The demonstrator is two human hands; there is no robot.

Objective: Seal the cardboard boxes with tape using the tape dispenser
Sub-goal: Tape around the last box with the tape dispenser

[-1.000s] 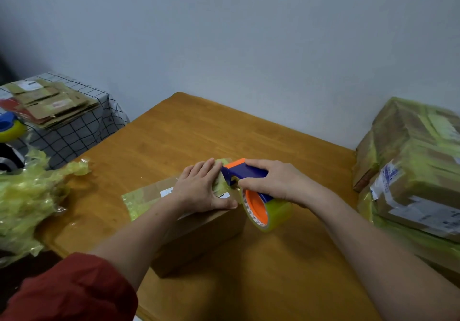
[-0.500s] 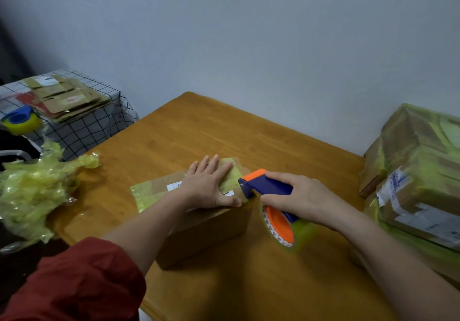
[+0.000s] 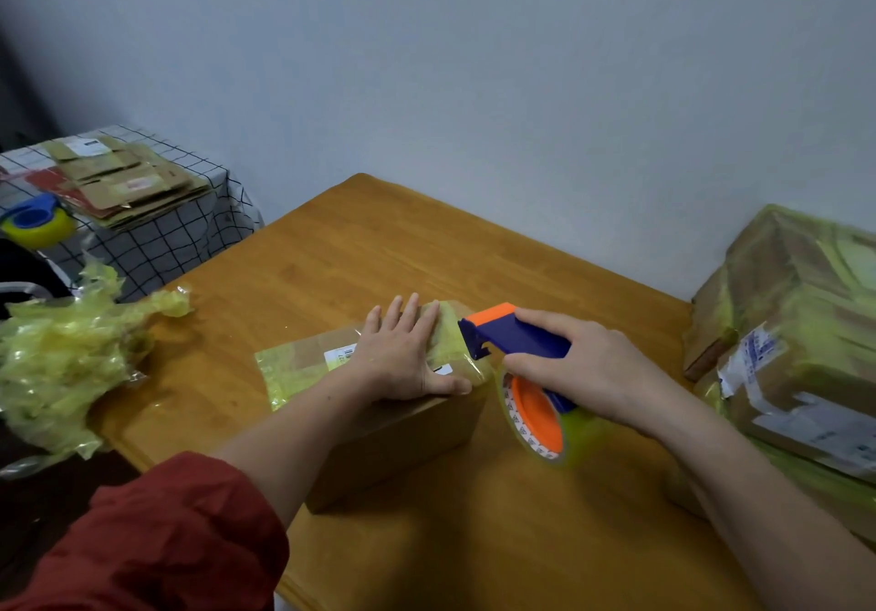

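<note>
Gripping the tape dispenser (image 3: 512, 338), the right hand (image 3: 588, 368) holds it at the right edge of the cardboard box (image 3: 393, 440) on the table (image 3: 379, 240); the left hand (image 3: 403, 359) lies flat on top; a strip looks nearly laid; next it likely needs cutting.

brown box (image 3: 403, 440), blue-orange tape dispenser (image 3: 514, 342) beside
</note>
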